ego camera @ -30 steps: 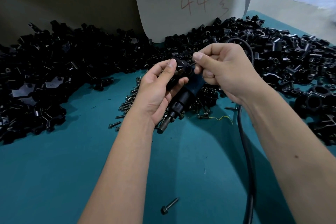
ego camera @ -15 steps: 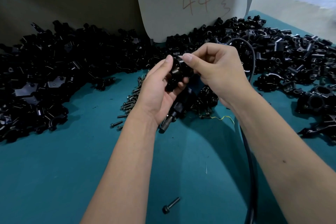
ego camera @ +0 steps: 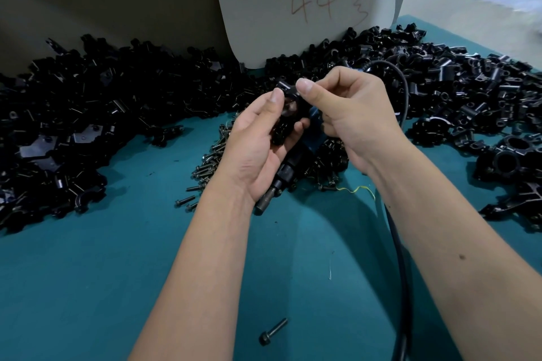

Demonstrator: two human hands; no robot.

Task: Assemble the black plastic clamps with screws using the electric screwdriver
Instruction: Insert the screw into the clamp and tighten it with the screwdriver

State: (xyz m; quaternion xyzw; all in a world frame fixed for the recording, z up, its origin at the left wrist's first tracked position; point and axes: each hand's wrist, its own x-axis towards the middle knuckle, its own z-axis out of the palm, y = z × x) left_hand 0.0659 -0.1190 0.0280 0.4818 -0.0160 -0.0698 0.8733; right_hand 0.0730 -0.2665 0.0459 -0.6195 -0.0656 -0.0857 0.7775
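One clamp (ego camera: 289,108) up between both hands, well above the counter (ego camera: 117,287) and just in front of the driver (ego camera: 281,176), near the middle of the view. Cradled in the left hand (ego camera: 255,152), thumb on its near rim and fingers curled under, probably to keep the bore facing up and the screw hole within reach. Pinched at its top edge by the right hand (ego camera: 349,114), thumb and forefinger closed on it, most likely seating a screw or lining up the two halves (too small and dark to tell which).

Black, glossy, ring-shaped with a round opening and a short lug at the top; hard moulded plastic by the look of it, light enough for a fingertip hold.

Driver lying on the counter under the hands, tip toward the viewer, apparently parked there for a quick pick-up once the screw is started. Cord (ego camera: 399,243) looping behind the right hand and running down along the right forearm. Screws (ego camera: 211,161) heaped just left of the driver, close to the working hands; one bolt (ego camera: 272,331) alone, near the bottom edge.

Loose clamps (ego camera: 88,114) banked in a broad arc along the back and both sides, against a card (ego camera: 293,9) marked "44".
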